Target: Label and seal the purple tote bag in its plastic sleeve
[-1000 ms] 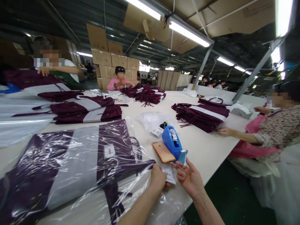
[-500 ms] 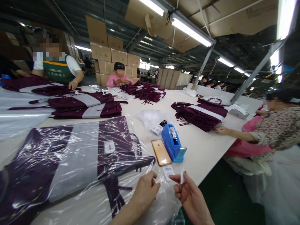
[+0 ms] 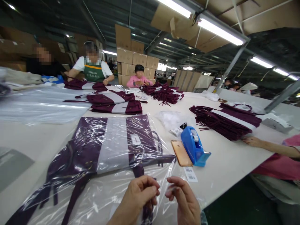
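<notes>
1. Left hand (image 3: 138, 195) and right hand (image 3: 181, 200) were raised close together over the near edge of the table (image 3: 225, 168), fingertips facing.
2. Left fingers were curled narrow, thumb against forefinger; right fingers were pinched too. A short clear strip of tape (image 3: 170, 188) appeared to sit at the right fingertips, though it was too small to be certain.
3. The bagged purple-and-grey garment (image 3: 110, 147) lay flat by the near edge, its open bag mouth (image 3: 161, 175) directly under the hands.
4. The blue tape dispenser (image 3: 194, 150), gold phone (image 3: 181, 153) and barcode label (image 3: 190, 174) lay just right of the bag.
5. Judgement: the sealing step was in hand; the next move calls for folding the mouth flat and pressing tape across it.
</notes>
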`<action>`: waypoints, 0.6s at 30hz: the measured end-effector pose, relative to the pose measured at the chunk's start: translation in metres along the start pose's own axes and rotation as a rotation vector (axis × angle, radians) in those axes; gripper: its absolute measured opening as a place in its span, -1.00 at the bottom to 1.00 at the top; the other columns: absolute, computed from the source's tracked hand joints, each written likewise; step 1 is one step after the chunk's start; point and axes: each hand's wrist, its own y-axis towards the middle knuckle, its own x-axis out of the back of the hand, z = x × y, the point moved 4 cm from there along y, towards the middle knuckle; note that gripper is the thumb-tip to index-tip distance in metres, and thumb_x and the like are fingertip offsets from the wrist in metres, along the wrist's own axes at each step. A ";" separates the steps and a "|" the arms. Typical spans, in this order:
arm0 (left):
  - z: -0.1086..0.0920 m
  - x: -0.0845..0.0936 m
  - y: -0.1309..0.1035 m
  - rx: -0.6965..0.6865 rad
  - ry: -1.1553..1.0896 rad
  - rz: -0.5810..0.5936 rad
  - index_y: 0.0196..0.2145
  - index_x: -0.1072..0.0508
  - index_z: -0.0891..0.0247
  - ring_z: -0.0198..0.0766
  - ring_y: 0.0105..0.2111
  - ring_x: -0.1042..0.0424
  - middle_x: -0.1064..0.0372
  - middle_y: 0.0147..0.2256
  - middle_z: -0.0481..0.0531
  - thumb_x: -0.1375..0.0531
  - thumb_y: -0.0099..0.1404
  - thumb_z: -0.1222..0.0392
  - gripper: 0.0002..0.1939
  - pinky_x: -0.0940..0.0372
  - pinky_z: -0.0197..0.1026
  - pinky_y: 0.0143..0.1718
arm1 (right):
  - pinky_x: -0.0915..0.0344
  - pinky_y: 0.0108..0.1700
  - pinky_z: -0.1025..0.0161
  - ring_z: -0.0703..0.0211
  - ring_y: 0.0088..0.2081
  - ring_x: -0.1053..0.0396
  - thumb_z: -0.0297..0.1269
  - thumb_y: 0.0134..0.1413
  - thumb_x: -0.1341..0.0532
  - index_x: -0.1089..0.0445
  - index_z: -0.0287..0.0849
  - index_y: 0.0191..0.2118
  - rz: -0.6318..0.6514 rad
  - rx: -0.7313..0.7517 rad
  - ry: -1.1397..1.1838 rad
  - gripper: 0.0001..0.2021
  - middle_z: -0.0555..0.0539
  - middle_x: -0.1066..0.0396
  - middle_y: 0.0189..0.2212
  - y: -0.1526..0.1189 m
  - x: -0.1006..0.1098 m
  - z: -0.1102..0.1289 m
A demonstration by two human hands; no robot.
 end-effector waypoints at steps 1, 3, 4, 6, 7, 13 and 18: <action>0.003 0.005 -0.002 0.039 -0.043 -0.001 -0.49 -0.44 0.35 -0.39 -0.65 -0.27 -0.38 -0.57 0.01 -0.32 -0.14 -0.06 -0.61 -0.08 -0.37 -0.66 | -0.28 -0.35 0.26 0.20 -0.45 -0.32 0.09 0.07 -0.22 -0.45 -0.11 -0.16 0.022 0.193 -0.087 -0.62 -0.03 -0.41 -0.47 -0.001 0.000 0.009; 0.007 0.014 -0.007 0.103 -0.107 0.022 -0.54 -0.41 0.35 -0.42 -0.71 -0.23 -0.36 -0.60 0.00 -0.34 -0.18 -0.19 -0.50 -0.01 -0.38 -0.71 | -0.33 -0.28 0.19 0.12 -0.36 -0.38 0.10 0.05 -0.24 -0.39 -0.08 -0.04 0.098 0.579 -0.246 -0.55 -0.08 -0.41 -0.35 -0.004 -0.002 0.023; 0.008 0.017 -0.011 0.121 -0.122 0.038 -0.55 -0.40 0.35 -0.43 -0.72 -0.22 -0.35 -0.61 0.00 -0.35 -0.19 -0.22 -0.48 0.00 -0.38 -0.71 | -0.35 -0.28 0.17 0.08 -0.33 -0.39 0.12 0.04 -0.23 -0.36 -0.10 0.01 0.144 0.725 -0.307 -0.50 -0.11 -0.41 -0.31 -0.006 -0.003 0.027; 0.008 0.021 -0.020 0.151 -0.132 0.075 -0.54 -0.40 0.36 -0.45 -0.72 -0.22 -0.35 -0.62 0.01 -0.36 -0.15 -0.21 -0.48 0.01 -0.39 -0.70 | -0.38 -0.33 0.15 0.04 -0.30 -0.42 0.14 0.07 -0.18 -0.32 -0.15 0.06 0.170 0.885 -0.360 -0.45 -0.18 -0.41 -0.24 -0.007 -0.004 0.028; 0.009 0.021 -0.025 0.167 -0.140 0.102 -0.53 -0.41 0.36 -0.45 -0.71 -0.22 -0.35 -0.62 0.01 -0.36 -0.11 -0.19 -0.50 0.01 -0.40 -0.68 | -0.39 -0.35 0.15 0.03 -0.30 -0.42 0.14 0.09 -0.16 -0.32 -0.18 0.05 0.139 0.914 -0.352 -0.45 -0.20 -0.40 -0.23 -0.008 -0.004 0.027; 0.004 0.011 -0.044 0.206 -0.286 0.218 -0.58 -0.39 0.36 -0.50 -0.66 -0.15 -0.26 -0.65 -0.06 -0.40 -0.12 -0.05 -0.59 0.08 -0.40 -0.62 | -0.35 -0.36 0.10 0.00 -0.34 -0.41 0.07 0.08 -0.22 -0.42 -0.07 -0.08 -0.054 0.766 -0.210 -0.61 -0.15 -0.44 -0.28 -0.017 -0.020 0.025; -0.004 0.003 -0.043 0.240 -0.270 0.236 -0.52 -0.41 0.35 -0.48 -0.66 -0.14 -0.26 -0.65 -0.05 -0.37 -0.16 0.05 -0.66 0.08 -0.37 -0.61 | -0.27 -0.31 0.06 -0.02 -0.40 -0.36 -0.23 -0.21 -0.45 -0.49 0.09 -0.14 -0.052 0.399 -0.111 -0.61 -0.09 -0.44 -0.33 -0.022 -0.033 0.035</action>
